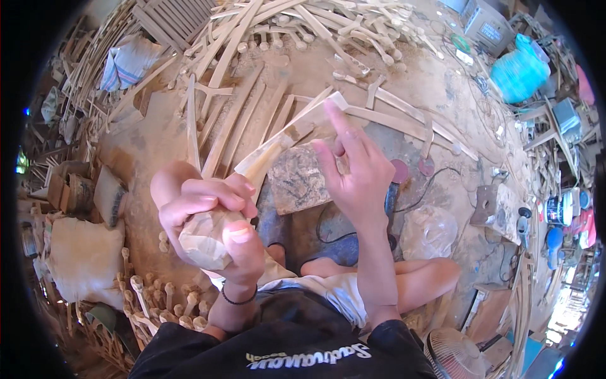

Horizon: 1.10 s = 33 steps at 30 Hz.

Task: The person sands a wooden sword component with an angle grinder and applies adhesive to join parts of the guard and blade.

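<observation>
My left hand (218, 202) is wrapped round a carved wooden leg (297, 129) near its faceted, knob-like end, which faces me. The pale leg slants away to the upper right, with a flat, squared far end. My right hand (360, 167) is beside that far end, its index finger stretched out against the wood. Its thumb stands apart from the index finger, and the other fingers are partly hidden. Below the leg, a rough speckled block (300, 180) sits on the ground in front of my legs. A power tool with a reddish disc (399, 171) lies right of my right hand.
Several similar wooden pieces (167, 294) with knobbed ends are heaped at the lower left. Long wooden strips (237, 120) lie ahead. A clear plastic bag (429, 230) rests right of my legs, above a fan (456, 354). Farther right is a turquoise bag (521, 69).
</observation>
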Each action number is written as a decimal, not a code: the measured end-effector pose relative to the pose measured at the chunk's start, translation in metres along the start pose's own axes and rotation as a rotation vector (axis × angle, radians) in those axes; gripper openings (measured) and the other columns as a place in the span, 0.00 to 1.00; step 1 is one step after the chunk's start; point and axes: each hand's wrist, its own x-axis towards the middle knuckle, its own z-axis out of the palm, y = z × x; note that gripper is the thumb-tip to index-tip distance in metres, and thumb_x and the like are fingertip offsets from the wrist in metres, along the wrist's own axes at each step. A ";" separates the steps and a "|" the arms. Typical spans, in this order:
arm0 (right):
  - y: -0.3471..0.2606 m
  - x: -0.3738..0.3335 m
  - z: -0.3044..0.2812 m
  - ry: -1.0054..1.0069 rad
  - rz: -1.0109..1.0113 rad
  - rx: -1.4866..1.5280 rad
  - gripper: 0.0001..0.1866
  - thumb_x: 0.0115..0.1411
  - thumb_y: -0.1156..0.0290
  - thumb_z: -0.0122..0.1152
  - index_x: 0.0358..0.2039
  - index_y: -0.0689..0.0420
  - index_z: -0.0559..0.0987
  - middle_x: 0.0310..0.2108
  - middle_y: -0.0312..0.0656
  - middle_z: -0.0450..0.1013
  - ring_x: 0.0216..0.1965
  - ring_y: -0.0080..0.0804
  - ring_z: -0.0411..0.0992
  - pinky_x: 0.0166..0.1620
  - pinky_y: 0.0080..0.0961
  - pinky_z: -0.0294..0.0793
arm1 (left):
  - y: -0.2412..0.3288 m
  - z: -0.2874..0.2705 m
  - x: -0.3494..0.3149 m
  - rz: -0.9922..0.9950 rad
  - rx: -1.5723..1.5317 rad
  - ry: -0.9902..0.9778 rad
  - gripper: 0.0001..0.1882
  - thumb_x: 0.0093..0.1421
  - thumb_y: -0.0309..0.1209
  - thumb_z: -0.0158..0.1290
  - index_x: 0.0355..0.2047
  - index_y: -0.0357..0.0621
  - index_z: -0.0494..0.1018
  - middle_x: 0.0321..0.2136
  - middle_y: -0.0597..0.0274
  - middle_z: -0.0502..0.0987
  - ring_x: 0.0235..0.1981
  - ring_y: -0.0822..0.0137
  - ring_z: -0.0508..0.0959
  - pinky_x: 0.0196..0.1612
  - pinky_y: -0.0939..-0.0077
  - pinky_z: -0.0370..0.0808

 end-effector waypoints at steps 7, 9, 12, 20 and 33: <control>0.003 -0.028 0.028 -0.286 -0.062 -0.143 0.40 0.73 0.40 0.59 0.79 0.42 0.67 0.31 0.40 0.78 0.29 0.42 0.77 0.32 0.37 0.77 | -0.003 -0.010 -0.001 0.003 -0.018 0.013 0.26 0.64 0.30 0.69 0.55 0.42 0.65 0.40 0.52 0.77 0.31 0.65 0.79 0.45 0.56 0.82; 0.003 -0.033 0.030 -0.251 -0.007 -0.081 0.41 0.73 0.37 0.56 0.80 0.42 0.65 0.31 0.40 0.77 0.28 0.42 0.78 0.31 0.39 0.77 | -0.003 -0.009 0.000 0.007 -0.025 0.007 0.26 0.64 0.29 0.68 0.55 0.42 0.65 0.40 0.52 0.77 0.31 0.65 0.79 0.46 0.55 0.82; 0.002 -0.033 0.035 -0.221 -0.007 -0.100 0.44 0.73 0.33 0.53 0.82 0.43 0.62 0.30 0.39 0.76 0.28 0.40 0.78 0.30 0.39 0.77 | 0.004 -0.005 0.002 -0.008 0.020 -0.008 0.24 0.67 0.32 0.66 0.55 0.42 0.65 0.40 0.54 0.75 0.32 0.66 0.77 0.47 0.56 0.80; -0.006 -0.031 0.035 -0.352 -0.081 -0.286 0.47 0.71 0.31 0.53 0.82 0.45 0.61 0.36 0.41 0.77 0.31 0.42 0.80 0.32 0.39 0.79 | -0.001 -0.009 -0.004 -0.042 -0.055 0.079 0.25 0.63 0.25 0.68 0.55 0.41 0.67 0.40 0.51 0.78 0.32 0.63 0.80 0.45 0.55 0.82; -0.001 -0.032 0.023 -0.186 -0.256 -0.201 0.38 0.73 0.54 0.61 0.78 0.57 0.67 0.39 0.41 0.80 0.32 0.40 0.80 0.36 0.36 0.81 | 0.006 -0.007 0.003 -0.068 0.080 -0.037 0.25 0.68 0.42 0.67 0.51 0.46 0.64 0.36 0.60 0.72 0.28 0.69 0.73 0.41 0.62 0.78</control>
